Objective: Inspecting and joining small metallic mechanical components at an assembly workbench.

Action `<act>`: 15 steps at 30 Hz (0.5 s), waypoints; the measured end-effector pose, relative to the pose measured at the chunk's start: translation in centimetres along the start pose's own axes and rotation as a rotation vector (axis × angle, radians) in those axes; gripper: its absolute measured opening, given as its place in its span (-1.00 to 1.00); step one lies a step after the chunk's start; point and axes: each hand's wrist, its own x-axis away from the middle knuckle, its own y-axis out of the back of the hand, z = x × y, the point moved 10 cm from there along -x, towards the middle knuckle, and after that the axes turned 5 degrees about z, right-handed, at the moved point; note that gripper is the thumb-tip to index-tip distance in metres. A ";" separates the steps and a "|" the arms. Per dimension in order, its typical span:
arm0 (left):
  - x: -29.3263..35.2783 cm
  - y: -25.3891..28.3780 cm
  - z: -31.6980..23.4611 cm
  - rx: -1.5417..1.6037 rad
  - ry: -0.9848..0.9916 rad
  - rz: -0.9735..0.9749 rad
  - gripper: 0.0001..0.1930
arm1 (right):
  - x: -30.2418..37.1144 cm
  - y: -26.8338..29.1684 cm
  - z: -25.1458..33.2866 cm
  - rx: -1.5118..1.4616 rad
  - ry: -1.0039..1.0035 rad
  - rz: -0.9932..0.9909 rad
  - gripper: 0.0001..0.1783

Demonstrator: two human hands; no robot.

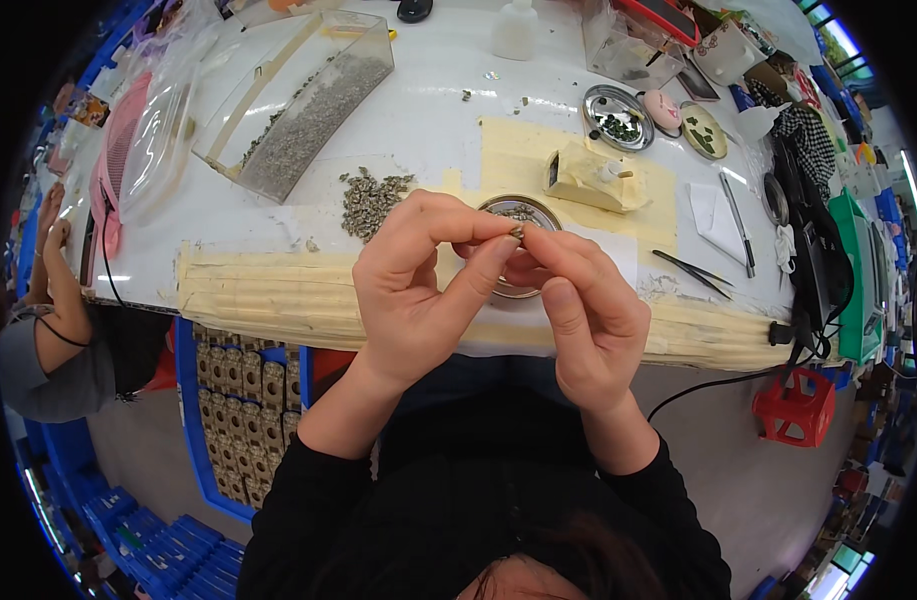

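My left hand [410, 275] pinches a small brassy metal part [517, 231] between thumb and forefinger. My right hand [593, 320] meets it there, its fingertips pressed to the part's other side and its thumb held apart. The part is too small to make out its kind. Partly hidden below and behind my fingers is a round metal dish [548, 212] with small metal pieces in it. To the left of the dish, a loose pile of similar small metal parts [375, 203] lies on the white tabletop.
A tilted clear bin [321, 120] of small grey parts stands far left. Right of the dish are a taped block [588, 178], black tweezers [691, 274], a pen [736, 222] and a tin of green pieces [618, 117]. Another person's arm [66, 285] rests at the left table edge.
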 end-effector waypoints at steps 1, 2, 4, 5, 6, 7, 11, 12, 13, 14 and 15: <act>0.0 0.0 -0.3 -0.041 -0.021 0.000 -0.82 | 0.0 0.0 0.1 0.012 0.005 0.001 -0.66; -0.1 -0.1 -0.6 -0.082 -0.042 -0.001 -0.82 | 0.0 0.1 0.1 0.011 0.006 -0.001 -0.67; -0.1 -0.1 -0.7 -0.094 -0.056 -0.013 -0.82 | 0.0 0.1 0.1 0.008 0.006 -0.005 -0.67; -0.1 0.0 -0.7 -0.100 -0.064 -0.018 -0.82 | 0.1 0.1 0.0 0.009 0.002 -0.002 -0.67; -0.1 -0.1 -0.8 -0.117 -0.071 -0.018 -0.82 | 0.1 0.1 -0.1 0.009 -0.003 0.000 -0.67; -0.1 -0.1 -0.9 -0.134 -0.078 -0.018 -0.82 | 0.2 0.2 -0.2 0.010 -0.007 0.002 -0.67; -0.1 -0.1 -1.4 -0.212 -0.117 -0.020 -0.81 | 0.3 0.2 -0.6 -0.106 -0.042 0.003 -0.66; -0.1 -0.1 -1.5 -0.238 -0.131 -0.023 -0.81 | 0.4 0.0 -0.9 -0.183 -0.069 -0.008 -0.65; -0.1 -0.2 -1.7 -0.263 -0.146 -0.026 -0.81 | 0.5 -0.1 -1.3 -0.261 -0.096 -0.019 -0.65; -0.1 -0.2 -2.0 -0.289 -0.161 -0.028 -0.81 | 0.6 -0.2 -1.7 -0.344 -0.141 -0.020 -0.64; 0.0 -0.3 -2.1 -0.317 -0.173 -0.027 -0.81 | 0.6 -0.4 -2.1 -0.425 -0.187 -0.022 -0.63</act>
